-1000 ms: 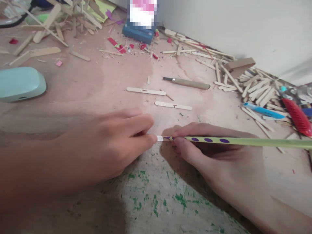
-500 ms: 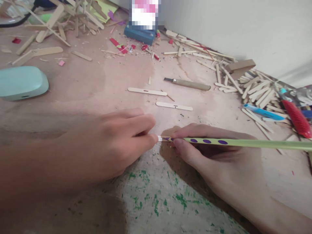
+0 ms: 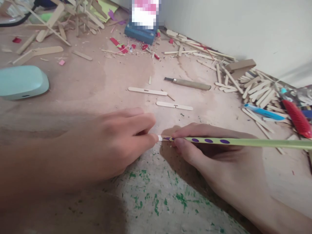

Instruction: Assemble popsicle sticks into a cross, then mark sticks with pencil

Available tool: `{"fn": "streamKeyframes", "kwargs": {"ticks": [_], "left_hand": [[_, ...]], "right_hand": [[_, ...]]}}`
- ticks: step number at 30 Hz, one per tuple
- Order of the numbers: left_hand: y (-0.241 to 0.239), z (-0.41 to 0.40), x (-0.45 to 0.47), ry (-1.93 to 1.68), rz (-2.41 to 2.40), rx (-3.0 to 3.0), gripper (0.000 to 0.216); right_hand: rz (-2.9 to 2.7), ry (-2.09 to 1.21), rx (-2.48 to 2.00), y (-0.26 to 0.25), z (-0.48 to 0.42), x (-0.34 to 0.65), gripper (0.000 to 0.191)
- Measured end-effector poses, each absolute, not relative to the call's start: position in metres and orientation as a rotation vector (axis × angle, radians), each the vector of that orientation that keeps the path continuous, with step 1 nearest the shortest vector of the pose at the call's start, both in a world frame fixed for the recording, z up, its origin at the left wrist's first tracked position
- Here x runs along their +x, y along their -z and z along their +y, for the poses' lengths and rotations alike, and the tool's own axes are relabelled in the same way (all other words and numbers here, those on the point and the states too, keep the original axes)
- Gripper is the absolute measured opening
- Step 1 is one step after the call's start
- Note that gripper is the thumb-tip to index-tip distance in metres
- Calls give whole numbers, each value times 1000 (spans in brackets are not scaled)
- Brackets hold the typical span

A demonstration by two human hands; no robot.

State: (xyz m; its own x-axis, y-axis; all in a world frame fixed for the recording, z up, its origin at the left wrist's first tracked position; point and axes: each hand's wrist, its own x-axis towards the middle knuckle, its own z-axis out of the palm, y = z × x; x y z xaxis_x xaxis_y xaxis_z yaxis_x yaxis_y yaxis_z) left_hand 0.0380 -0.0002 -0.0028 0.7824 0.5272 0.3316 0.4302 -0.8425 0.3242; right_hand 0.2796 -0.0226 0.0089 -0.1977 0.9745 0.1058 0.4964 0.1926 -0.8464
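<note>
My right hand (image 3: pixel 219 162) grips a green pencil with purple dots (image 3: pixel 234 141), its tip pointing left and touching a small pale piece (image 3: pixel 160 138) on the board. My left hand (image 3: pixel 102 146) lies beside it with fingers curled and thumb and forefinger pressed on that pale piece, most of which is hidden under the fingers. Both hands rest low on the worn wooden board (image 3: pixel 151 195) with green paint flecks.
Two slotted craft sticks (image 3: pixel 147 91) (image 3: pixel 174 105) lie just beyond the hands, with a wooden-handled knife (image 3: pixel 187 84) behind them. A pile of craft sticks (image 3: pixel 253 87), a blue pen (image 3: pixel 264 111) and a red tool (image 3: pixel 297 117) sit right. A mint case (image 3: pixel 21 82) lies left.
</note>
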Motion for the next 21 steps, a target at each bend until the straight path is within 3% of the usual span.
{"fn": "streamKeyframes", "kwargs": {"ticks": [21], "left_hand": [[2, -2, 37, -604, 738, 2753, 27]], "right_hand": [[-1826, -869, -1385, -11, -25, 280, 13]]}}
